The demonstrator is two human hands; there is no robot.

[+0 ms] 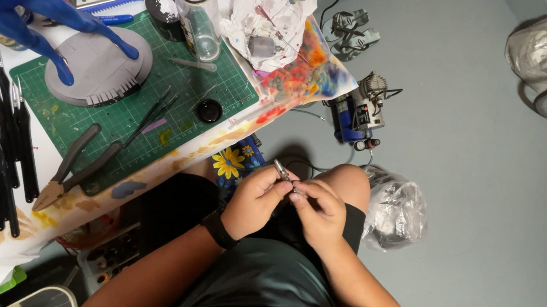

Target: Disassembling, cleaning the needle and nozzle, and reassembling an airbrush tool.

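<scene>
Both forearms rise from the bottom of the frame and meet just below its centre, over the person's lap. The left hand (256, 199), a dark band on its wrist, is curled with its fingers (278, 186) pinched together. The right hand (319, 209) sits just beside it, knuckles up, its fingers bent inward so the fingertips of both hands touch.

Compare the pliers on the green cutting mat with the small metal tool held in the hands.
The dark-handled pliers lie untouched at the green cutting mat's edge; the small silver metal tool is pinched between the left hand and right hand. The pliers look far bigger. Both are hand tools.
</scene>
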